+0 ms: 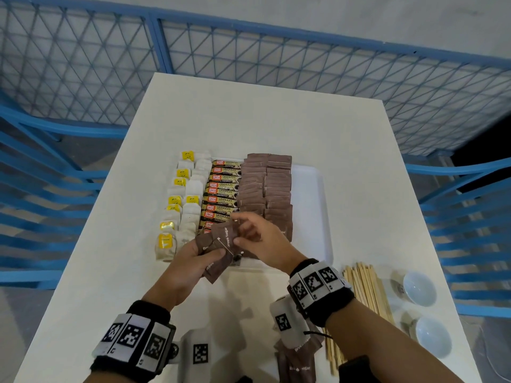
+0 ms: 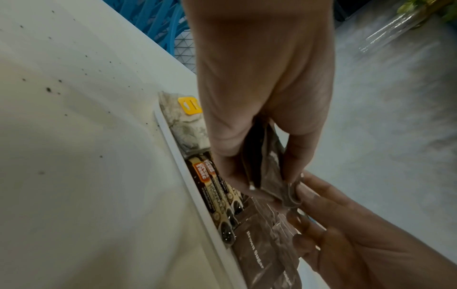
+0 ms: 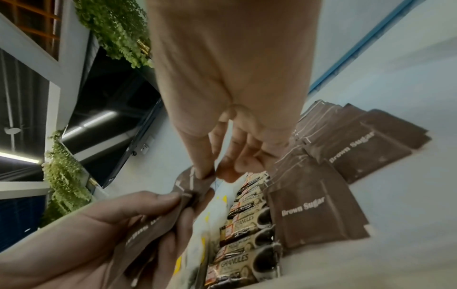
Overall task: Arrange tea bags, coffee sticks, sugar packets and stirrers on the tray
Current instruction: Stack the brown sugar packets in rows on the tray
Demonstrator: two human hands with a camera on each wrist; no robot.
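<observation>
A white tray [image 1: 312,194] on the table holds columns of tea bags [image 1: 190,194] with yellow tags, coffee sticks [image 1: 222,189] and brown sugar packets [image 1: 265,186]. Over the tray's near edge my left hand [image 1: 193,258] grips a small fan of brown sugar packets [image 1: 218,250]. My right hand [image 1: 249,233] pinches the top corner of one packet [image 3: 195,183] from that fan between thumb and forefinger. The left wrist view shows the same held packets [image 2: 269,172] and the tray rim [image 2: 188,179]. Wooden stirrers [image 1: 365,286] lie in a pile at the right, off the tray.
Two white cups [image 1: 419,288] stand at the table's right edge near the stirrers. More brown sugar packets [image 1: 297,360] lie loose at the near edge under my right wrist. A blue mesh fence [image 1: 249,51] surrounds the table. The tray's right strip is bare.
</observation>
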